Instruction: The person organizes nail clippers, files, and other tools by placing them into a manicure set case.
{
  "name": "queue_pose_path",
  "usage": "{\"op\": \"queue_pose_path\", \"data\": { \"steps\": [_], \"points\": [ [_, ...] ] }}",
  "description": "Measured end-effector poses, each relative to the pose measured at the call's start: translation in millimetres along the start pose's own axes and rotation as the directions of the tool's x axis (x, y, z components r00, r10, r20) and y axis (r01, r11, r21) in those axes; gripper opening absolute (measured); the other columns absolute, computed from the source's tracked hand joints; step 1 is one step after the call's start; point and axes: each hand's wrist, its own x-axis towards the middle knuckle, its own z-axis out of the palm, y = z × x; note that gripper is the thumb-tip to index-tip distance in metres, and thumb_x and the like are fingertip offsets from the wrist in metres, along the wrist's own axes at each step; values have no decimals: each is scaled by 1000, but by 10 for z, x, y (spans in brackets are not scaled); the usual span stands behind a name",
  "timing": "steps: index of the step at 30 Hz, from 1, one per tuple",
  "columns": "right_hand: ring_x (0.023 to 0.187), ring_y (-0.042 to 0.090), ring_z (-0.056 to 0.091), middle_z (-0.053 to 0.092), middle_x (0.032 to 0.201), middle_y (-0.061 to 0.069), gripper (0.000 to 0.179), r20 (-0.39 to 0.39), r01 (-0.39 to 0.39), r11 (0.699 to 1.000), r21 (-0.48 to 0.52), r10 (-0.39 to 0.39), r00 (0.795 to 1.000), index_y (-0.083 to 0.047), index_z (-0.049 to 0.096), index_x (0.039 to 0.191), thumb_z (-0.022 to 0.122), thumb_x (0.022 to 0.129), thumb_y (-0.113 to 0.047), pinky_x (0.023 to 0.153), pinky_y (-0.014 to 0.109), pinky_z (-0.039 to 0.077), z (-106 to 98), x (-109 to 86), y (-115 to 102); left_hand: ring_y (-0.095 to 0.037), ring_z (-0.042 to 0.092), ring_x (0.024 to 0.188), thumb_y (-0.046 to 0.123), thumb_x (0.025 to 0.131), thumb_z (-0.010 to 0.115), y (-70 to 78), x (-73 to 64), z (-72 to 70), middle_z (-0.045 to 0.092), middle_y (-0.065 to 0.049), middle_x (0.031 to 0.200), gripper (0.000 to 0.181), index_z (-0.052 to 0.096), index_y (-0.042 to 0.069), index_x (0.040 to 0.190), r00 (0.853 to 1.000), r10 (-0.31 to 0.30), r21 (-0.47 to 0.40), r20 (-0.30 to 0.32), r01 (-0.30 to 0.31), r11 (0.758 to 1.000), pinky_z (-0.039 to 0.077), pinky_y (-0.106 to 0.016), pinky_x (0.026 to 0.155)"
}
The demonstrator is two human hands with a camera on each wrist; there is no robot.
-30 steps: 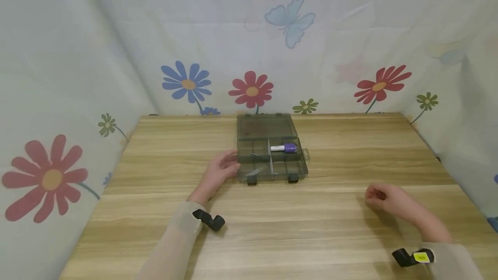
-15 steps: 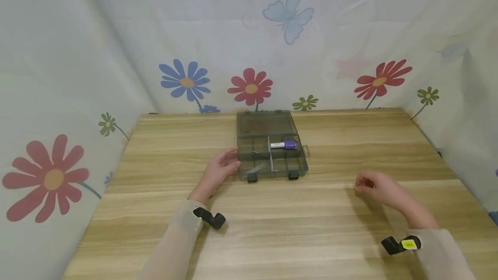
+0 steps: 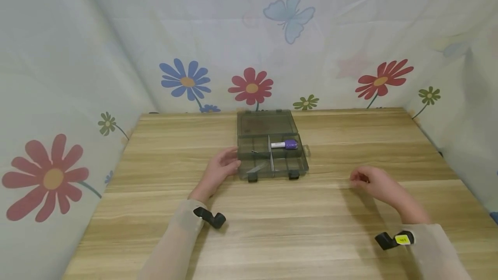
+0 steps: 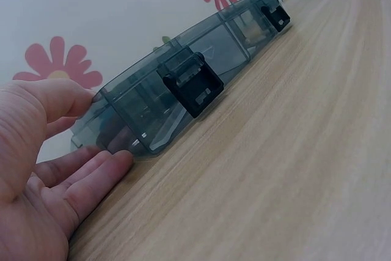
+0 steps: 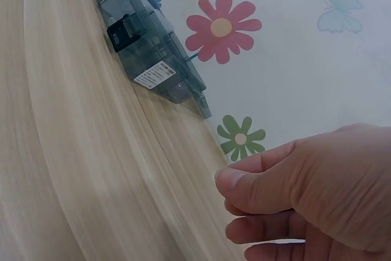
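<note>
A smoky see-through plastic organizer box (image 3: pixel 289 167) lies on the table, its lid (image 3: pixel 266 123) folded back. In its back right compartment lies a small bottle (image 3: pixel 290 144), purple with a white cap, like nail polish. A thin metal piece (image 3: pixel 254 152) and a pale flat strip (image 3: pixel 257 168) lie on the left side. My left hand (image 3: pixel 215 173) touches the box's left end, thumb and fingers spread along it; in the left wrist view the fingertips (image 4: pixel 124 159) meet its lower corner. To the right of the box my right hand (image 3: pixel 375 183) hovers, fingers loosely curled, thumb against index finger, nothing visible in it.
Two black latches (image 4: pixel 197 84) hang on the box's front. A white label (image 5: pixel 154 76) is on its right side, where a small loop (image 3: pixel 306 150) sticks out. The wooden table (image 3: pixel 288 232) meets a flowered cloth (image 3: pixel 218 16) at the back and sides.
My right hand has moved left and away from me, closer to the box, its fingers still curled. The left hand and the box have stayed put.
</note>
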Motion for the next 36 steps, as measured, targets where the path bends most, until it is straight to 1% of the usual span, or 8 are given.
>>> {"op": "queue_pose_path", "data": {
  "steps": [7,12,15,19,21,28,31,36],
  "points": [
    [69,10,48,56,75,-5,5,-3,11,1000,-7,-11,1000,-7,64,85,67,84,-4,57,29,43,10,82,-48,-28,54,112,18,87,67,-8,6,-2,51,-16,129,54,46,9,136,1000,-2,5,0,2,1000,53,-35,82],
    [71,14,49,57,78,-1,6,13,5,1000,30,-5,1000,-5,64,89,64,85,-1,59,30,45,2,157,-112,-29,54,112,17,88,66,12,3,-1,51,-16,130,53,46,10,136,1000,-10,-6,9,10,1000,53,-35,83],
    [72,16,49,58,80,2,5,26,6,999,46,-8,1000,-3,64,91,63,86,-1,60,31,45,2,222,-161,-33,51,114,14,89,65,130,-42,9,48,-21,132,54,43,7,138,999,-18,-11,29,18,1000,52,-36,84],
    [72,16,50,59,81,3,6,30,16,999,42,-17,999,-3,64,92,62,87,-1,61,32,45,4,317,-236,-36,49,117,9,90,62,281,-102,25,43,-26,134,54,39,1,139,998,-26,-15,52,27,1000,52,-37,85],
    [72,15,50,59,81,2,6,29,20,999,41,-21,999,-3,64,92,62,87,-1,62,33,46,5,355,-274,-36,49,116,9,90,61,291,-107,29,43,-27,134,55,38,0,139,998,-24,-16,54,25,1000,52,-36,84],
    [73,16,51,61,82,6,7,31,53,996,74,-56,998,-3,64,92,61,87,1,63,34,46,39,488,-368,-35,49,116,9,90,61,294,-107,34,44,-27,134,54,38,0,139,998,-25,-11,55,26,1000,52,-36,84],
    [72,16,51,60,82,5,7,28,72,994,79,-75,997,-3,64,91,62,86,2,62,33,46,60,554,-403,-36,49,117,8,90,61,271,-94,24,44,-26,134,54,38,0,139,998,-25,-16,58,26,1000,52,-36,84],
    [70,14,50,60,79,2,6,14,114,990,80,-115,993,-3,64,90,64,85,1,61,32,45,120,675,-459,-34,49,117,12,90,63,121,-37,0,45,-23,134,55,40,4,139,999,-22,-21,47,23,1000,52,-38,85]
  ]
}}
